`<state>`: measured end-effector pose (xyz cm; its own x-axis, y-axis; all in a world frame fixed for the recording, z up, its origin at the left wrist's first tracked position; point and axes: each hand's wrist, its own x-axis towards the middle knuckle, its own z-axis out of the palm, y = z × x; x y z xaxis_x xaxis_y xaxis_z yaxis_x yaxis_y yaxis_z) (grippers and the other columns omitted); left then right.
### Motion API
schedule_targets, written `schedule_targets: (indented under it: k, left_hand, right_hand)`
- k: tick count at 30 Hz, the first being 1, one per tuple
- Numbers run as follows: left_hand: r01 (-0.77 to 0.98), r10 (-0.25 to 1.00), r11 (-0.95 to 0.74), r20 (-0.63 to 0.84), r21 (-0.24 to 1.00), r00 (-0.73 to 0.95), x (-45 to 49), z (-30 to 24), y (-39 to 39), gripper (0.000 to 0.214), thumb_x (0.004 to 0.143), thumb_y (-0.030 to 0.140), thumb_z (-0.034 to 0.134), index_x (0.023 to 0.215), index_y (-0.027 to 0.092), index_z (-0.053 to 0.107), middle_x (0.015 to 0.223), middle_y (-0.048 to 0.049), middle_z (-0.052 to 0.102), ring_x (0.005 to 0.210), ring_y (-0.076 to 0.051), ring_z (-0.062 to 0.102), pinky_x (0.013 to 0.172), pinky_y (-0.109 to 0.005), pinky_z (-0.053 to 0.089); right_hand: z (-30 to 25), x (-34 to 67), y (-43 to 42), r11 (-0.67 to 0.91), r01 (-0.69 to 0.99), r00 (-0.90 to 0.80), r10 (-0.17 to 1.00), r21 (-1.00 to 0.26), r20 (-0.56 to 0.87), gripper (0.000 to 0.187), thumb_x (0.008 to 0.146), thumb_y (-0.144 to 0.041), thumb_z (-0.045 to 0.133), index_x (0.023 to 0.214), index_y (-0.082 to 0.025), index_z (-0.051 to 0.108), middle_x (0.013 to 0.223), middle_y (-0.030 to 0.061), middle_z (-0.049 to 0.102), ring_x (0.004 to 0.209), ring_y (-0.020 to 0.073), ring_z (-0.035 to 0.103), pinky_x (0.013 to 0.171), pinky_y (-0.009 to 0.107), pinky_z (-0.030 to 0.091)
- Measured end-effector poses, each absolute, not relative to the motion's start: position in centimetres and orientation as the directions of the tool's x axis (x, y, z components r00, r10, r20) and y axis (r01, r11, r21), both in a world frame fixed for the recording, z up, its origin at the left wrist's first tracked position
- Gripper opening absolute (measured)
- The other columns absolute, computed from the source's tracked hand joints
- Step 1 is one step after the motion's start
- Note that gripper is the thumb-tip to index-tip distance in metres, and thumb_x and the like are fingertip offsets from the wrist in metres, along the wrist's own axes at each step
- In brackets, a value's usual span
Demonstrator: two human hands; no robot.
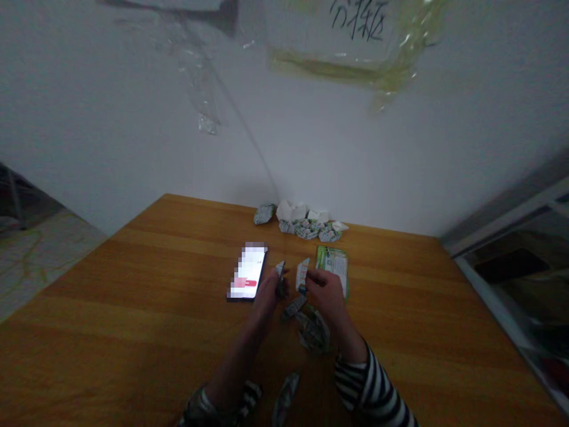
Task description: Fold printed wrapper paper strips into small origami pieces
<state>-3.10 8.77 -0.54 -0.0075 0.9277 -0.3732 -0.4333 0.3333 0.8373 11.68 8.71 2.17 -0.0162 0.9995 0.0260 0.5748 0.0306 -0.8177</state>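
Observation:
My left hand (pixel 269 289) is closed around a small folded piece of printed paper (pixel 280 270), whose pointed tip shows above the fingers. Just to its right, my right hand (pixel 326 287) pinches another folded paper piece (pixel 302 274) by its edge, upright and apart from the first. Below the hands lies a small heap of folded printed paper (pixel 313 330), partly in shadow. Nearer the front edge, a long folded paper strip (pixel 285 396) lies between my forearms. Under and behind my right hand is a green printed booklet or packet (pixel 333 258), partly covered.
A phone (pixel 249 271) with a lit screen lies left of my hands on the wooden table (pixel 133 284). Along the back edge sit a row of crumpled or folded paper pieces (pixel 311 220) and a separate one (pixel 264 213). Behind rises a white wall (pixel 133 118).

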Motion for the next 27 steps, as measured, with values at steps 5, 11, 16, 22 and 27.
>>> schedule_targets:
  k: [5,11,16,22,27]
  left_hand:
    - [-0.435,0.950,0.247,-0.304,0.866,-0.067,-1.9,0.0,7.9,0.043,0.073,0.051,0.062,0.096,0.014,0.066,0.082,-0.0047,0.067,0.075,-0.018,0.061,0.068,-0.027,0.047]
    - [-0.396,0.945,0.224,-0.298,0.891,-0.135,-1.0,-0.2,7.6,0.036,0.074,0.048,0.061,0.084,0.014,0.065,0.074,-0.0030,0.065,0.071,-0.017,0.058,0.064,-0.025,0.045]
    - [-0.221,0.952,0.153,-0.204,0.963,-0.230,-0.6,-0.3,7.6,0.035,0.080,0.050,0.053,0.084,0.016,0.063,0.076,-0.0025,0.062,0.073,-0.017,0.056,0.065,-0.026,0.043]
    - [-0.084,0.953,0.046,-0.069,0.995,-0.294,-0.3,0.8,7.4,0.025,0.084,0.041,0.051,0.084,0.018,0.060,0.078,-0.0017,0.060,0.074,-0.018,0.056,0.067,-0.025,0.043]
    - [-0.055,0.949,0.024,-0.040,0.998,-0.311,-0.3,1.3,7.3,0.023,0.085,0.038,0.050,0.087,0.018,0.062,0.079,-0.0019,0.062,0.075,-0.018,0.057,0.069,-0.026,0.044]
  right_hand:
    - [2.0,9.8,7.5,0.030,0.251,0.125,0.990,-0.968,0.063,0.018,0.076,-0.022,0.060,0.085,-0.017,0.074,0.080,0.0043,0.075,0.070,0.0202,0.068,0.066,0.029,0.052]
    - [1.2,9.3,7.7,-0.021,0.232,0.135,0.991,-0.973,0.010,0.017,0.075,-0.022,0.059,0.082,-0.016,0.073,0.080,0.0046,0.074,0.071,0.0211,0.068,0.067,0.030,0.052]
    - [1.7,9.1,7.5,-0.029,0.214,0.144,0.990,-0.976,0.002,0.015,0.074,-0.020,0.060,0.080,-0.015,0.073,0.079,0.0048,0.074,0.070,0.0204,0.068,0.067,0.030,0.053]
    - [2.8,8.9,7.3,-0.018,0.242,0.133,0.991,-0.970,0.015,0.012,0.072,-0.021,0.062,0.076,-0.015,0.073,0.077,0.0047,0.075,0.068,0.0200,0.068,0.065,0.028,0.052]
    - [2.8,9.2,7.4,0.009,0.339,0.132,0.990,-0.941,0.057,0.013,0.073,-0.019,0.060,0.076,-0.017,0.073,0.074,0.0031,0.074,0.067,0.0195,0.068,0.064,0.028,0.052]
